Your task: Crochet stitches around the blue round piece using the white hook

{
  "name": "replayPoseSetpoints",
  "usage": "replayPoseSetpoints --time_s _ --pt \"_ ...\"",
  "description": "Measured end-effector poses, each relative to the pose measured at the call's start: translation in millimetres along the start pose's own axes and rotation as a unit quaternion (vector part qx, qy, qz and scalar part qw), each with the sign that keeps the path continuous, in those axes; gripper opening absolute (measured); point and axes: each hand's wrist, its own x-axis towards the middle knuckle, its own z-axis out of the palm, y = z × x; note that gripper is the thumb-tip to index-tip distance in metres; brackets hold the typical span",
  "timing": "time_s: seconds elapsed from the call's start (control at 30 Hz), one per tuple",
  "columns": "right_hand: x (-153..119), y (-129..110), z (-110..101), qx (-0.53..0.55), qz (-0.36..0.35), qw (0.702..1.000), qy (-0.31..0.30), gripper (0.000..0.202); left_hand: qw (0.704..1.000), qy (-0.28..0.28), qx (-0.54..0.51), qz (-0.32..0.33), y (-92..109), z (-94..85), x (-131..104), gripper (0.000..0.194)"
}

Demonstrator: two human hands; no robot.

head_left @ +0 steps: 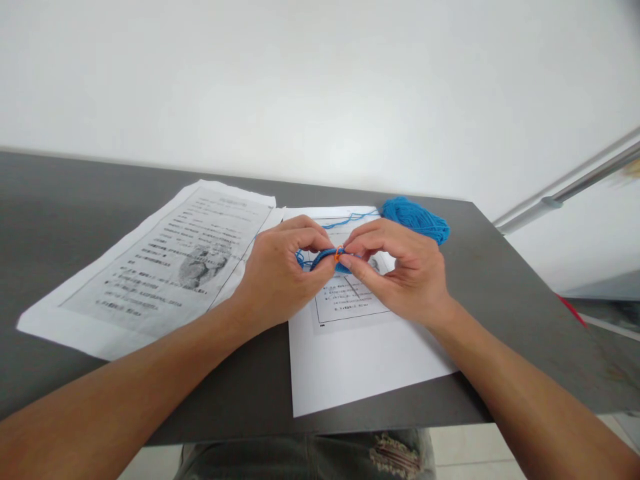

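My left hand (283, 270) pinches a small piece of blue knitted or crocheted yarn work (321, 256) between thumb and fingers. At its edge sits a thin orange loop (339, 253), which looks like a stitch marker. From the other side, my right hand (407, 270) closes thumb and fingertips at the orange loop and the blue work beside it. Part of the work is hidden by the fingers. A loose blue strand (350, 219) runs behind the hands toward a blue yarn ball (415, 219) at the back right.
Beneath the hands lies a printed sheet (330, 380) on the dark grey table (520, 320). Another creased printed sheet (145, 253) lies to the left. A white wall (300, 87) rises behind the table, and a metal rail (575, 190) slants at the right.
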Motion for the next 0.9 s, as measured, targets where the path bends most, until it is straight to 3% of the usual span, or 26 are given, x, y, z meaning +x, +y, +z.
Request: replayPoseSetpoints --time_s 0.2,0.33,0.6,0.9 --pt "-0.5 2.4 -1.2 -0.051 -0.088 0.995 -0.012 0.028 1.000 -0.006 -0.006 -0.004 0.2 1.1 -0.9 0.012" --pt "-1.0 1.4 -0.4 -0.114 -0.130 0.985 -0.010 0.028 1.000 -0.007 -0.002 -0.010 0.3 0.0 -0.9 0.012" --pt "1.8 -0.7 0.2 -0.120 -0.121 0.985 0.034 0.023 1.000 -0.004 -0.003 0.006 0.4 0.4 0.1 0.012" --pt "0.4 0.2 -0.3 -0.118 -0.123 0.985 -0.009 0.022 1.000 0.009 0.019 0.004 -1.2 0.5 -0.1 0.012"
